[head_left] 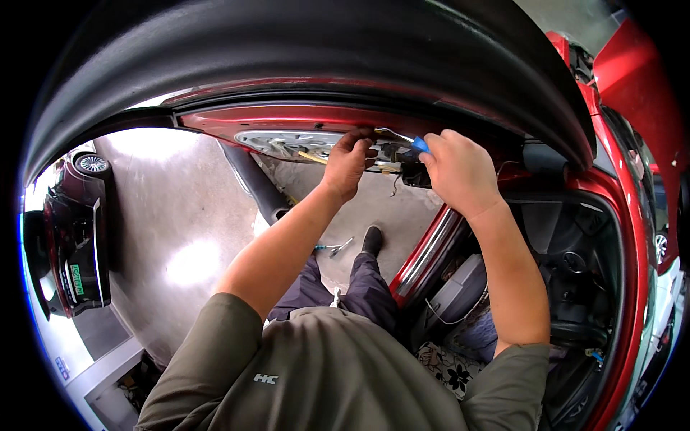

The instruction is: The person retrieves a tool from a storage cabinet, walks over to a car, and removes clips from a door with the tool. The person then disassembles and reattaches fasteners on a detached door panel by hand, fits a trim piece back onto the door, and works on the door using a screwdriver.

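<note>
The red car door (215, 118) stands in front of me with its inner side bare, showing a silver inner plate (266, 142) and wiring. In my right hand (463, 172) is a tool with a blue handle (420, 145) and a thin, slightly bent metal shaft (397, 133). Its tip reaches the door by my left fingers; the exact contact is too small to tell. My left hand (347, 169) is raised against the door's inner side, fingers curled together. What they pinch, if anything, is hidden. A yellow strip (311, 157) lies beside that hand.
A dark padded panel (257, 183) leans below the door. Tools (336, 248) lie on the floor near my shoe (372, 241). At right are the red door sill (424, 251) and the car's interior. A dark car (75, 230) is parked at far left.
</note>
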`<action>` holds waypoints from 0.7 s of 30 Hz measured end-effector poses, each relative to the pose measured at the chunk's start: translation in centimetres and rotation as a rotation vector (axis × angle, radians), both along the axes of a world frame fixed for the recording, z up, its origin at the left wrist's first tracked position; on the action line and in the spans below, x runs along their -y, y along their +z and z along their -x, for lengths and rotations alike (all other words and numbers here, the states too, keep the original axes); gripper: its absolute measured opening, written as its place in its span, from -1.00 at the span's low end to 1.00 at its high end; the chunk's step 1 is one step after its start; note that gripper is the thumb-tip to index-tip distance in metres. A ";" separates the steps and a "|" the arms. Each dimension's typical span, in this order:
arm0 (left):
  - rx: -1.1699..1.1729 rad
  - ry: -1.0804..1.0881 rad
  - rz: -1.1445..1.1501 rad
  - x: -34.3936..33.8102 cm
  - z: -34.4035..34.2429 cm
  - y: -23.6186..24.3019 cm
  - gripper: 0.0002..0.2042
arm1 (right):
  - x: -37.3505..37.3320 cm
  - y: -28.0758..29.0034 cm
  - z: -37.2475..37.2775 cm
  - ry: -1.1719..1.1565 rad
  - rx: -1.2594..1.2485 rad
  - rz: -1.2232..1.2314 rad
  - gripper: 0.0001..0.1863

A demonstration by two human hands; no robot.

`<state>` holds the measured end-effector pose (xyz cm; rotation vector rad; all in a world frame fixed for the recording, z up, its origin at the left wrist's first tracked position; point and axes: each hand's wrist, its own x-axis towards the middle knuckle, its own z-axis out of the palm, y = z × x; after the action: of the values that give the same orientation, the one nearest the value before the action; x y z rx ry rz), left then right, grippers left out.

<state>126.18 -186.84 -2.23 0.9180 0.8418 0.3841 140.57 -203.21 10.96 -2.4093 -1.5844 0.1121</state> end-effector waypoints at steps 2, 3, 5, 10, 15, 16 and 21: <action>-0.014 0.007 -0.023 0.1 -0.3 -0.3 -0.75 | -0.6 0.4 -0.8 0.014 -0.011 0.044 -0.82; -0.032 0.018 -0.044 0.1 -0.2 -0.7 -0.76 | -1.1 0.4 -1.0 0.033 -0.025 0.091 -0.81; -0.029 0.057 -0.061 0.3 -0.6 -1.2 -0.77 | -1.4 0.3 -0.6 0.044 0.008 0.110 -0.81; -0.019 0.119 -0.151 0.8 -1.8 -2.7 -0.78 | -1.1 -0.7 -1.2 -0.001 0.015 0.067 -0.80; -0.161 0.199 -0.522 2.2 -3.1 -2.8 -0.69 | -1.0 -1.2 -1.9 0.100 0.041 0.009 -0.79; -0.162 0.201 -0.521 2.5 -3.6 -2.4 -0.69 | -1.1 -1.2 -2.1 0.102 0.041 0.010 -0.79; -0.337 0.315 -0.635 2.9 -5.0 -2.4 -0.65 | -1.2 -1.1 -3.0 0.178 0.021 -0.014 -0.78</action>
<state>131.17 -189.75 -4.62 1.4682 1.2098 0.8141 143.54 -202.01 9.86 -2.2625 -1.8009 0.1091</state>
